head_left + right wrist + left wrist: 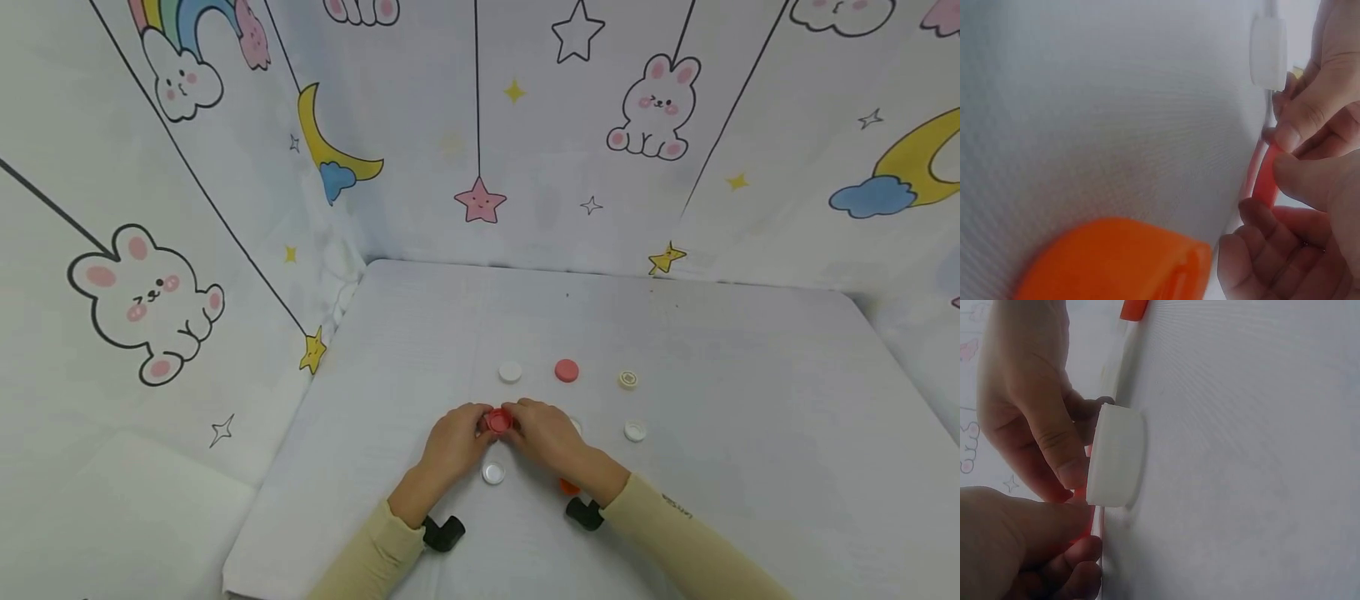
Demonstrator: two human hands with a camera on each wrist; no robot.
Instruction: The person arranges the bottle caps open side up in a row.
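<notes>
A red bottle cap (pixel 498 421), open side up in the head view, is held between both hands just over the white table. My left hand (pixel 456 440) pinches its left side and my right hand (pixel 546 435) its right side, with thumbs and fingertips close together. In the right wrist view the red cap (pixel 1266 178) stands edge-on between the fingers. A white cap (pixel 1116 456) sits on the cloth just nearer than the hands. Under the right wrist lies an orange cap (pixel 1116 265), partly covered by the forearm in the head view.
Beyond the hands lie a white cap (pixel 510 372), a red cap (pixel 566 371) and a cream cap (pixel 628 380). Another white cap (pixel 634 431) is to the right. One more white cap (pixel 577 425) peeks out behind the right hand. A printed curtain (pixel 420 125) surrounds the table.
</notes>
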